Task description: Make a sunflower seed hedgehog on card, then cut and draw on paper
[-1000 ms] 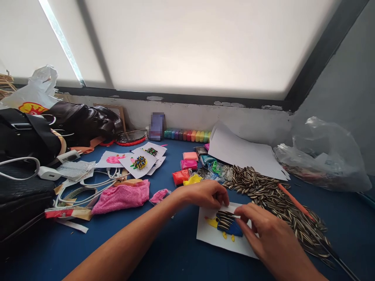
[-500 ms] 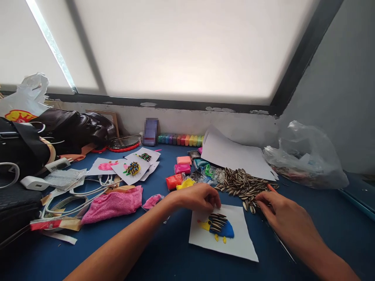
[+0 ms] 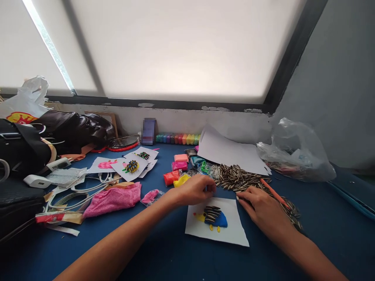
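A square white paper [image 3: 216, 236] lies before me with a clay hedgehog on it. The hedgehog has a blue clay body [image 3: 223, 220], a yellow clay face [image 3: 200, 217] and yellow feet. Striped sunflower seeds [image 3: 212, 214] stand in rows on its back. My left hand [image 3: 199, 189] is at the paper's top edge with curled fingers; what they hold, if anything, is hidden. Right of the paper, my right hand [image 3: 262, 205] has thumb and forefinger pinched together beside the pile of sunflower seeds [image 3: 237, 177]. A pale tip shows there, too small to name.
Behind my left hand lie red [image 3: 171, 178] and yellow clay packs [image 3: 181, 180]. An orange stick [image 3: 275, 192] lies by my right hand. Finished cards [image 3: 137, 177], a pink cloth [image 3: 114, 199] and white cables are left; a plastic bag [image 3: 301, 152] is right.
My right hand has moved left from the seed pile toward the paper's right edge, uncovering more of the orange stick and seeds. My left hand stays curled at the top edge. The view has shifted slightly.
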